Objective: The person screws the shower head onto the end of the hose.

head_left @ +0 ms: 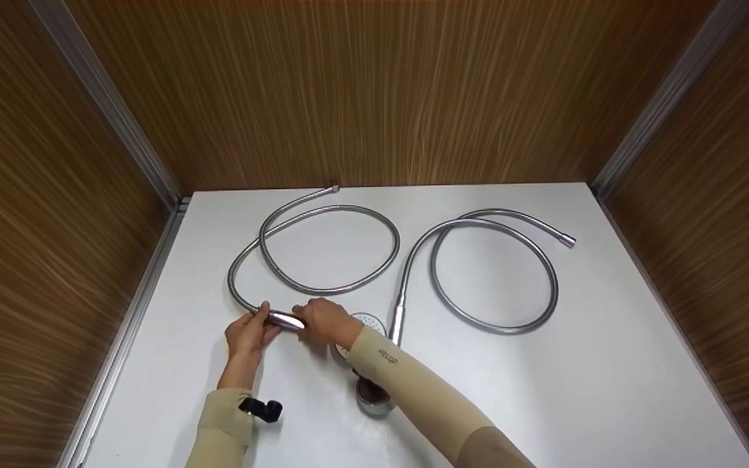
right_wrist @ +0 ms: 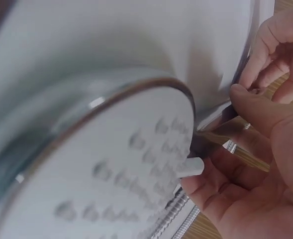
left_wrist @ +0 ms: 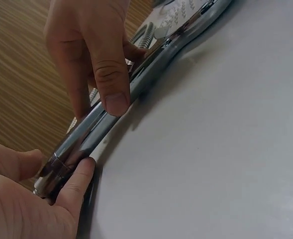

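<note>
A chrome hand shower [head_left: 289, 320] lies between both hands low over the white table, its perforated spray face [right_wrist: 136, 159] turned up and partly behind the right wrist in the head view. My left hand [head_left: 248, 335] pinches the handle's lower end, where a metal shower hose [head_left: 235, 286] joins it; in the left wrist view, thumb and finger lie on either side of that joint. Farther along the handle, my right hand [head_left: 326, 322] grips it between thumb and fingers, with the right hand [left_wrist: 91, 50] coming from above in the left wrist view.
Right of the hands lies a second hand shower [head_left: 374, 400], partly under the right forearm, with its grey hose [head_left: 550, 279] looped on the white table [head_left: 608, 390]. The first hose's free end [head_left: 334, 189] reaches the back edge. Wood-grain panels [head_left: 374, 91] enclose the table.
</note>
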{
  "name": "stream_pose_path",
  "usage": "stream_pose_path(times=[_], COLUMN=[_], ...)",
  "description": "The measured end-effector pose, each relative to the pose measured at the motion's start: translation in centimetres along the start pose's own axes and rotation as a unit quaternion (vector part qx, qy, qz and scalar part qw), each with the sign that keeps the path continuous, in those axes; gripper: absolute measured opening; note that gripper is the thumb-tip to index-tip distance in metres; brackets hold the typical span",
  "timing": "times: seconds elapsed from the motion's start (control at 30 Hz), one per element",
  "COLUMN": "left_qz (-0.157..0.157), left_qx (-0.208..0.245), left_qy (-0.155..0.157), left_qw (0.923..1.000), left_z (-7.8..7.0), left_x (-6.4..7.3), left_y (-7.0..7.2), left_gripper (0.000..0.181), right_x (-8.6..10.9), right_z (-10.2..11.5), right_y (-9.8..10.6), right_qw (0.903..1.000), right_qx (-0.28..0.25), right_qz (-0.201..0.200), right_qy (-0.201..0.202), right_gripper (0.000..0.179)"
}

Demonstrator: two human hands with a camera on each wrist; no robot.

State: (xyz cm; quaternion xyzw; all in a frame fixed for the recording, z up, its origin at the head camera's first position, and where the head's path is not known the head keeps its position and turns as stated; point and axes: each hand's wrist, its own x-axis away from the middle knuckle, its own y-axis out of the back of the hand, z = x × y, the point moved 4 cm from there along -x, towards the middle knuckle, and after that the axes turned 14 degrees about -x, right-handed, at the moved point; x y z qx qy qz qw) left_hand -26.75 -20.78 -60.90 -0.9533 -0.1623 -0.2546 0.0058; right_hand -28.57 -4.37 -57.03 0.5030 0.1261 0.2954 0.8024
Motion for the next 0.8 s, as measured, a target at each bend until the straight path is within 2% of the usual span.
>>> stream_pose_path(times=[0.17, 0.4, 0.47, 0.6, 0.67, 0.7, 0.73, 0.8], left_qz=[-0.017, -0.037, -0.04, -0.067, -0.099, -0.116, -0.132, -0.155], left_qx=[-0.041, -0.05, -0.054, -0.098, -0.128, -0.149, -0.167, -0.21], left_qy=[-0.011, -0.01, -0.017, -0.04, -0.083, -0.111, -0.146, -0.223], left_qw=[0.9989, 0.998, 0.9976, 0.9921, 0.9834, 0.9757, 0.9661, 0.9391], left_z=[-0.6, -1.1, -1.4, -2.1, -2.8, -3.1, -3.5, -4.4], left_x=[0.3, 0.6, 0.8, 0.8, 0.6, 0.5, 0.4, 0.4], left_y=[0.6, 1.3, 1.4, 1.7, 1.7, 1.5, 1.3, 0.5], left_gripper=[0.041, 0.043, 0.048, 0.06, 0.059, 0.055, 0.049, 0.039], right_x=[0.2, 0.7, 1.0, 1.6, 2.0, 2.3, 2.5, 3.0], right_z=[-0.5, -2.2, -2.9, -4.2, -4.8, -5.1, -5.5, -6.2], right_y=[0.7, 2.8, 3.8, 5.9, 6.9, 7.3, 7.8, 8.7], right_qw=[1.0, 0.9976, 0.9966, 0.9957, 0.9945, 0.994, 0.9934, 0.9921], right_qx=[0.0, -0.066, -0.078, -0.082, -0.083, -0.081, -0.079, -0.077], right_qz=[-0.005, -0.001, -0.008, -0.042, -0.063, -0.073, -0.083, -0.099], right_qy=[-0.001, -0.021, -0.025, -0.012, -0.006, -0.005, -0.005, -0.01], right_gripper=[0.036, 0.049, 0.051, 0.05, 0.05, 0.051, 0.051, 0.051])
